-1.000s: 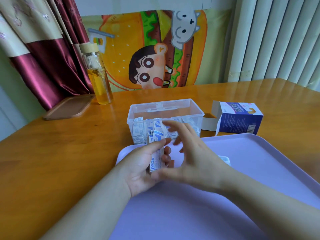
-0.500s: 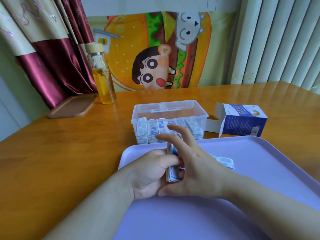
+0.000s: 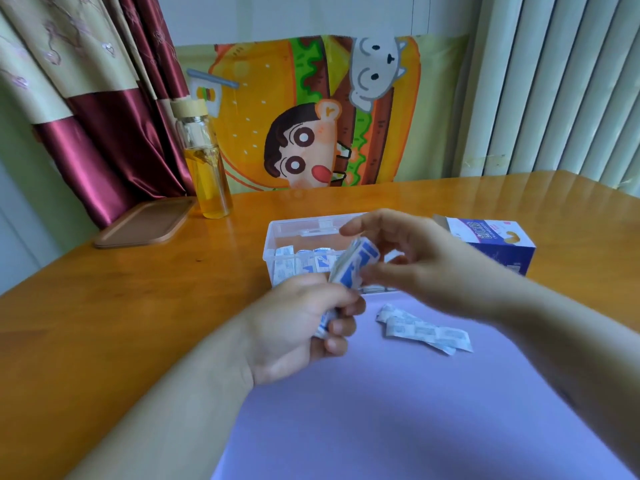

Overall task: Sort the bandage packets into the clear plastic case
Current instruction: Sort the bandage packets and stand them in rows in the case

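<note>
A clear plastic case (image 3: pixel 277 233) stands on the wooden table, with several white-and-blue bandage packets (image 3: pixel 304 265) upright inside. My left hand (image 3: pixel 298 327) grips the lower end of a stack of bandage packets (image 3: pixel 349 268) just in front of the case. My right hand (image 3: pixel 412 261) holds the upper end of that stack, its fingers curled over the case. It is blurred by motion. A few loose packets (image 3: pixel 422 329) lie on the lilac tray (image 3: pixel 415 410) to the right of my left hand.
A blue-and-white bandage box (image 3: pixel 498 244) lies open to the right of the case. A glass bottle of yellow liquid (image 3: pixel 204 161) and a brown lid (image 3: pixel 145 221) sit at the back left. The tray fills the near right.
Both hands have lifted the stack up and toward the case. My right hand has moved up off the tray, uncovering the loose packets lying there.
</note>
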Demonstrator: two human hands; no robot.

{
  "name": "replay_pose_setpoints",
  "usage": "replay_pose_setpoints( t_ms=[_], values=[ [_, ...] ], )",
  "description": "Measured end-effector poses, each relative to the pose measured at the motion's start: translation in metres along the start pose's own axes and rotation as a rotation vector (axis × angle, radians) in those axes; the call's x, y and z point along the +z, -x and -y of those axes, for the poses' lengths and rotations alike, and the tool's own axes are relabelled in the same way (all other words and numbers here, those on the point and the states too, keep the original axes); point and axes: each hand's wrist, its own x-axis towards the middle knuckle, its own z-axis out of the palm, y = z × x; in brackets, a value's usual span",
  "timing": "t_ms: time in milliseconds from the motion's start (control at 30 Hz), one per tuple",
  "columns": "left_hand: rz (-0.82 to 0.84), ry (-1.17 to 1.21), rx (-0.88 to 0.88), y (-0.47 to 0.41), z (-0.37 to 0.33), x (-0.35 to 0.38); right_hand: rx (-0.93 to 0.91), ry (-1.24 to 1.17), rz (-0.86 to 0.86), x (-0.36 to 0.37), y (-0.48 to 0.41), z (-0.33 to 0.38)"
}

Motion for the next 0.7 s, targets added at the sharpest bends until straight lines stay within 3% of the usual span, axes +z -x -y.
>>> replay_pose_setpoints(
  t_ms=[233, 367, 533, 700],
  values=[
    [-0.132, -0.131, 0.162, -0.048, -0.057, -0.003, 0.07, -0.07, -0.067, -0.028, -0.068, 0.003],
    [-0.148, -0.273, 0.151, -0.077, -0.077, -0.011, 0.213, -0.057, -0.097, -0.042, -0.105, -0.019],
    [-0.271, -0.77, -0.015, -0.109, -0.08, -0.034, 0.501, 0.084, 0.163, -0.047, -0.124, -0.047],
    [-0.264, -1.1, -0.083, -0.129, -0.066, -0.035, 0.564, 0.29, 0.418, -0.032, -0.135, -0.059]
  ],
)
